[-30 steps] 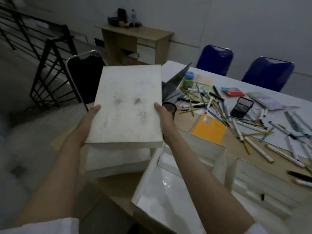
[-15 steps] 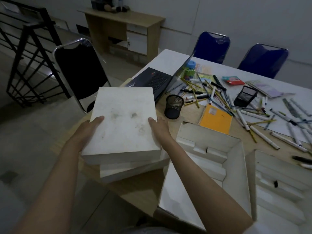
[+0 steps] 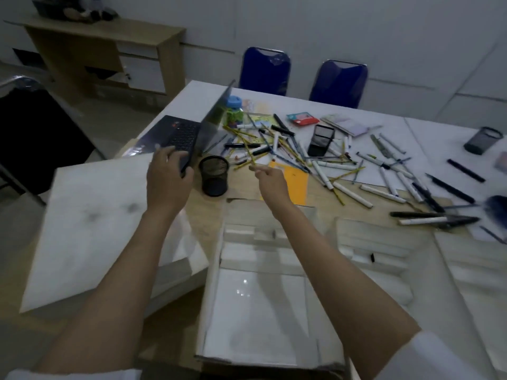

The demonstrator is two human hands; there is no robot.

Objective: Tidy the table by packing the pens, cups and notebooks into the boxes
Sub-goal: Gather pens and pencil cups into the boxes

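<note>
While blur hides finger detail, both hands, left (image 3: 167,174) and right (image 3: 270,182), hover loosely curled, empty.

White boxes (image 3: 255,305) smudged grey, black mesh cup (image 3: 213,175), orange notebook (image 3: 296,185), yellow pencils and white pens (image 3: 326,165), black laptop (image 3: 178,135), blue chairs (image 3: 264,71), worktop (image 3: 197,215) showing tan wood under white sheets.
</note>
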